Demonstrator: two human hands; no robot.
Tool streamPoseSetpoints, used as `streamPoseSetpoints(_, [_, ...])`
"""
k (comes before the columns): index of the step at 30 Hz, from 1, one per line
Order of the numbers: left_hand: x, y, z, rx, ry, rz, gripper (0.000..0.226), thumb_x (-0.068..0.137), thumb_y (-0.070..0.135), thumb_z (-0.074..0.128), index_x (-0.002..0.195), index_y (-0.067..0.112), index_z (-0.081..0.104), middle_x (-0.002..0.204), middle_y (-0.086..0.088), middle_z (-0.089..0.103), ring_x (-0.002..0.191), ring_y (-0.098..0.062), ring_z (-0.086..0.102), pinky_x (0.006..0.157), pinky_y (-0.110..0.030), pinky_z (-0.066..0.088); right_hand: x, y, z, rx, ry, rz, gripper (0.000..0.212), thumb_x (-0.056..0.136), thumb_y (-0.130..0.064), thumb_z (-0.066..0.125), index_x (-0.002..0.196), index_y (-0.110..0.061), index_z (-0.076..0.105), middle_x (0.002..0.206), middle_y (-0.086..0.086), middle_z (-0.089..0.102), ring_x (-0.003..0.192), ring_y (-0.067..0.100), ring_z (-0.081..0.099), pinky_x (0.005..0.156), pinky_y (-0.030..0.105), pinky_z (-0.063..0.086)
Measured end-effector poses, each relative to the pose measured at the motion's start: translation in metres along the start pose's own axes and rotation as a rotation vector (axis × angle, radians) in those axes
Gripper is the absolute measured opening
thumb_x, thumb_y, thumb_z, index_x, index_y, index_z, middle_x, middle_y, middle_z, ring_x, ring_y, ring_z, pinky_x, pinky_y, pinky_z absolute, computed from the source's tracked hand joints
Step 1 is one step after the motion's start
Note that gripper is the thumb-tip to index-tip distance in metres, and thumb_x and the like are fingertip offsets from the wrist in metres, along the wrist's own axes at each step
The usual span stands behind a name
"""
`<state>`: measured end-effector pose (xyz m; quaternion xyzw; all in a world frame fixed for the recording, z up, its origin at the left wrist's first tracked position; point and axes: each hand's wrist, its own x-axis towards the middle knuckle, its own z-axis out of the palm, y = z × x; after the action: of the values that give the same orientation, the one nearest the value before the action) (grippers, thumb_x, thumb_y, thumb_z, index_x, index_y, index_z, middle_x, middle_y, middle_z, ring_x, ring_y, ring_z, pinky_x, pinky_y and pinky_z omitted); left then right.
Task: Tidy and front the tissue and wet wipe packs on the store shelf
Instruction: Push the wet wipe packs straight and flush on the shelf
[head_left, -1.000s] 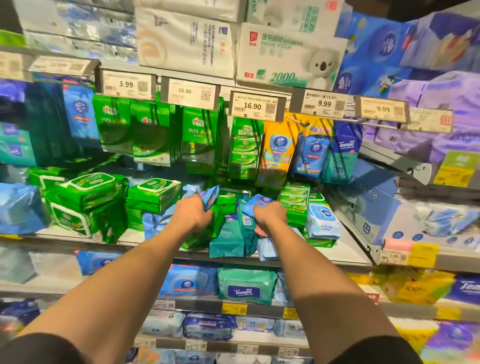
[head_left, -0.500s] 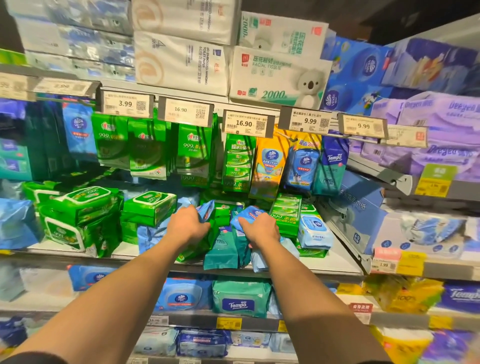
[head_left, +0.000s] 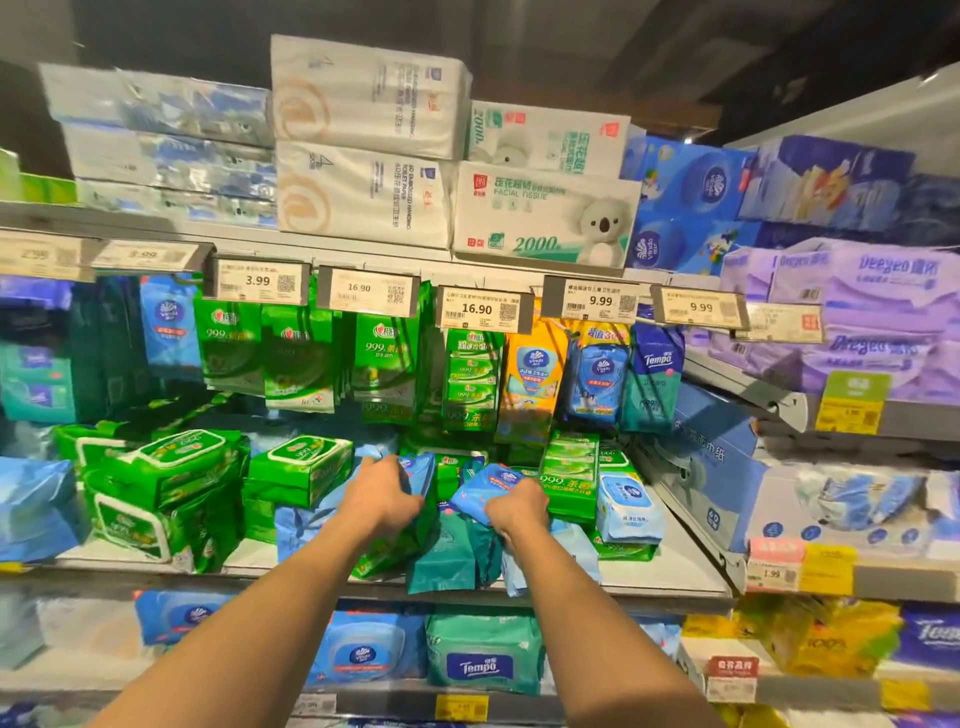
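Note:
Both my arms reach to the middle shelf. My left hand grips a blue wipe pack that stands upright among green packs. My right hand grips another blue wipe pack, tilted over teal packs that stand at the shelf's front edge. A pale blue pack lies under my right wrist. Green lidded wipe packs are stacked at the left, and a white-blue pack leans at the right beside stacked green packs.
Green, orange and blue packs hang from hooks behind price tags. Large tissue bundles fill the top shelf. Purple bundles sit on the right-hand shelving. Blue and teal Tempo packs fill the shelf below.
The view has tilted upward, so the shelves sit lower in frame. Both hands keep their hold on the blue packs and have stayed in about the same spot on the shelf.

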<state>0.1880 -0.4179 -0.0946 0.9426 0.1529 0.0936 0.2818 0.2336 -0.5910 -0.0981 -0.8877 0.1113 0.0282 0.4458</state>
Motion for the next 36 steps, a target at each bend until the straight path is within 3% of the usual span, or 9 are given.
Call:
streamPoseSetpoints(4, [-0.001,0.004,0.003,-0.039,0.072,-0.117,0.09,0.054,0.047,0.09,0.12,0.011,0.041,0.125,-0.015,0.042,0.117,-0.036,0.049,0.094,-0.042,0.049,0.0,-0.003,0.003,0.076,-0.15,0.015,0.031,0.078,0.001,0.071,0.107,0.005,0.06,0.093,0.012,0.063,0.08,0.023,0.059,0.062,0.03,0.047])
streamPoseSetpoints(7, [0.003,0.004,0.007,-0.032,0.03,-0.141,0.102,0.04,0.06,0.091,0.117,0.013,0.044,0.116,-0.01,0.054,0.114,-0.034,0.052,0.092,-0.041,0.048,0.002,-0.001,0.008,0.135,-0.226,0.051,0.029,0.072,0.002,0.071,0.1,0.006,0.062,0.078,0.012,0.069,0.061,0.021,0.062,0.051,0.035,0.054])
streamPoseSetpoints(11, [0.002,0.007,0.014,-0.007,-0.034,-0.142,0.092,0.041,0.063,0.089,0.107,0.017,0.045,0.11,-0.005,0.059,0.114,-0.032,0.051,0.082,-0.038,0.041,-0.005,0.001,0.001,0.146,-0.195,0.06,0.02,0.076,0.002,0.072,0.076,0.0,0.052,0.058,0.012,0.055,0.042,0.016,0.041,0.041,0.02,0.03])
streamPoseSetpoints(14, [-0.002,0.01,0.017,-0.034,0.007,-0.179,0.097,0.046,0.057,0.09,0.119,0.014,0.043,0.124,-0.01,0.053,0.122,-0.036,0.045,0.092,-0.043,0.039,-0.011,0.0,0.002,0.149,-0.181,0.047,0.022,0.075,0.001,0.076,0.071,0.0,0.054,0.062,0.011,0.057,0.047,0.018,0.049,0.041,0.021,0.035])
streamPoseSetpoints(18, [-0.002,0.006,0.015,-0.249,0.048,-0.175,0.08,0.041,0.046,0.085,0.104,0.017,0.046,0.117,-0.01,0.058,0.105,-0.034,0.058,0.089,-0.047,0.052,-0.015,-0.004,0.009,0.176,-0.179,0.033,0.023,0.062,0.0,0.076,0.078,-0.001,0.059,0.086,0.015,0.068,0.081,0.03,0.067,0.066,0.037,0.056])
streamPoseSetpoints(25, [-0.006,0.002,0.008,-0.398,0.072,-0.214,0.056,0.063,0.023,0.088,0.102,0.007,0.051,0.1,-0.009,0.063,0.093,-0.027,0.062,0.075,-0.034,0.052,-0.025,-0.006,-0.001,0.292,-0.302,0.098,0.04,0.065,-0.003,0.062,0.106,-0.005,0.059,0.091,0.011,0.06,0.08,0.025,0.055,0.05,0.026,0.041])
streamPoseSetpoints(29, [-0.008,-0.001,0.007,-0.531,0.067,-0.233,0.034,0.067,0.011,0.082,0.092,0.002,0.06,0.088,-0.008,0.067,0.076,-0.023,0.063,0.062,-0.028,0.049,-0.022,-0.002,-0.001,0.309,-0.313,0.093,0.022,0.08,-0.011,0.068,0.097,-0.008,0.054,0.072,0.01,0.063,0.043,0.016,0.055,0.042,0.02,0.042])
streamPoseSetpoints(33, [-0.017,-0.001,0.001,-0.58,0.115,-0.181,0.019,0.074,0.006,0.075,0.085,0.01,0.061,0.084,-0.005,0.064,0.076,-0.021,0.058,0.06,-0.028,0.045,-0.018,0.002,0.007,0.281,-0.26,0.028,0.032,0.08,-0.004,0.065,0.108,-0.005,0.05,0.106,0.018,0.067,0.089,0.029,0.067,0.049,0.028,0.049])
streamPoseSetpoints(36, [-0.022,-0.011,-0.012,-0.745,0.117,-0.132,0.023,0.071,0.003,0.078,0.084,0.013,0.062,0.09,-0.007,0.072,0.08,-0.022,0.065,0.075,-0.034,0.055,-0.017,0.002,0.007,0.312,-0.241,0.037,0.015,0.083,0.002,0.056,0.097,-0.003,0.054,0.092,0.018,0.069,0.078,0.03,0.068,0.055,0.034,0.052])
